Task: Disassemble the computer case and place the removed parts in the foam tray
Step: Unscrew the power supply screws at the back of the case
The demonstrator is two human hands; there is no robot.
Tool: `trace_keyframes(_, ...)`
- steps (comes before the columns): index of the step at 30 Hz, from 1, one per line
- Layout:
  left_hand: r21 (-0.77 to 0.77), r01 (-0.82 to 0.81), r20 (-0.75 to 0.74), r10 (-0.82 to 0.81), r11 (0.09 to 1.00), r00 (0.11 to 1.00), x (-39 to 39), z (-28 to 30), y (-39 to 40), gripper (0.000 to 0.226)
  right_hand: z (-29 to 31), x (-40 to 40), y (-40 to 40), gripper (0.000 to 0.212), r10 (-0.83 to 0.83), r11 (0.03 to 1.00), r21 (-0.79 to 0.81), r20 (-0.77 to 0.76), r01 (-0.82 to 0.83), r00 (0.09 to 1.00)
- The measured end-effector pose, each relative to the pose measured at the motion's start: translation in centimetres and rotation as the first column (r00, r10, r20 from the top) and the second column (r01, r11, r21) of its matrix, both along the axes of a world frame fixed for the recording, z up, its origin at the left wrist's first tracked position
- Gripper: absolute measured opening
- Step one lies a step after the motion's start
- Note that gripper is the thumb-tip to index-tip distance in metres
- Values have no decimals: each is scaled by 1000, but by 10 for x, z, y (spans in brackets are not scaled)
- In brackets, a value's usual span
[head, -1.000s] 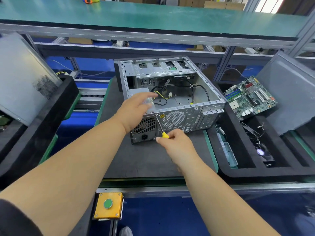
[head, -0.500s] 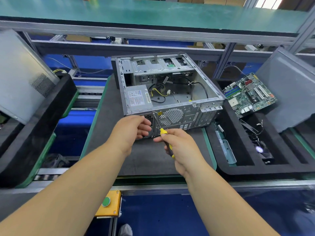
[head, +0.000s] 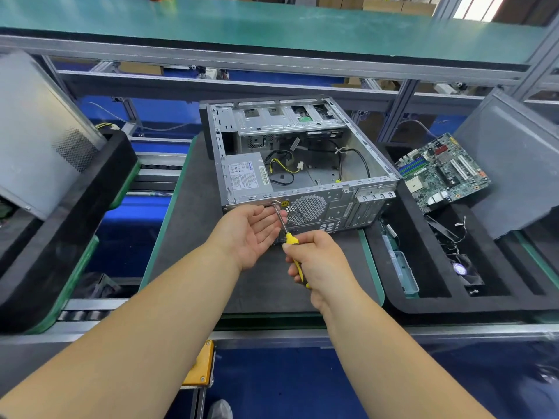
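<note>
An open grey computer case [head: 348,204] lies on its side on a dark mat, its rear panel toward me. The power supply [head: 245,173] sits in its near left corner, with loose cables beside it. My right hand [head: 317,261] grips a yellow-handled screwdriver [head: 286,228]; its tip touches the rear panel's upper edge by the power supply. My left hand [head: 251,234] is cupped palm up just below the tip, fingers relaxed, next to the shaft. The black foam tray [head: 423,267] on the right holds a green motherboard [head: 441,170], a small fan [head: 462,270] and a clear plastic part [head: 402,267].
A grey side panel [head: 514,164] leans on the right tray. At the left, another black foam tray [head: 60,225] carries a leaning grey panel [head: 36,137]. A green shelf [head: 272,28] runs overhead behind the case. A yellow button box [head: 198,367] sits below the table's front edge.
My left hand left the power supply's top, dropped to the rear panel and turned palm up under the screwdriver tip. My right hand kept the screwdriver at the panel's upper edge.
</note>
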State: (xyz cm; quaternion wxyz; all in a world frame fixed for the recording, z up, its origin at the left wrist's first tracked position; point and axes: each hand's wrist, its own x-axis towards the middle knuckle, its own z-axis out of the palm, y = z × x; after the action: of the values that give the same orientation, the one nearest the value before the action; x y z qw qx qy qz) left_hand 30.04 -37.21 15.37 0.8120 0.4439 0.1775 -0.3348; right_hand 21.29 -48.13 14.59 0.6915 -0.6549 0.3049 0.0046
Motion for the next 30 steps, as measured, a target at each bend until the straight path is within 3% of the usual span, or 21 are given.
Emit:
trace_keyframes(3,57,-1,-1,1,998,1000,2,1,-4,24,0,0,3,12,-16,1000,21,-6,16,1000)
trace_keyframes(7,110,6,10,-7,994,1000,4,0,-7,18,6,4,5,15,-6,975,220,-83,24,997)
trace_keyframes(13,129,-12,17,9,992,1000,5,0,-10,15,1,-5,5,6,2,996,87,27,-4,1000)
trace_keyframes(25,161,-45,37,40,986,999,4,0,-18,14,2,-2,10,22,-88,996,23,77,87,993)
trace_keyframes(30,173,-44,29,40,984,999,6,0,-18,15,3,-5,12,16,-67,996,58,53,64,996)
